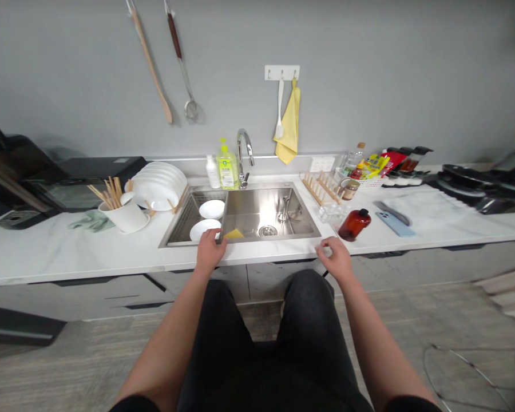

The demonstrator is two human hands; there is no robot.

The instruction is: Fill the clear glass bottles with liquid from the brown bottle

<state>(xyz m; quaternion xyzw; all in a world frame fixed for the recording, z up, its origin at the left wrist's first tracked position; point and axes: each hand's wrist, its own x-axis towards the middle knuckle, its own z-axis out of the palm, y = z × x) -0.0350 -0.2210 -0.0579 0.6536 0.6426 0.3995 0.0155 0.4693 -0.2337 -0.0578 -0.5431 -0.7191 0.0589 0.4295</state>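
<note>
Resting left hand (210, 250) half-curled at sink's (278, 237) front rim, left of frame centre; leaving unclear any hold on front bowl (201, 226), sitting just up-left, round, showing no long axis. Holding right hand (336, 255) loosely curled, apparently empty, right of centre, farther from bowl, nearer amber bottle (353, 225).

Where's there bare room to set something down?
Left counter, in front of the green cloth and utensil cup. Also the basin, behind the yellow sponge. Crowded: around the wooden rack, amber bottle and phone.
</note>
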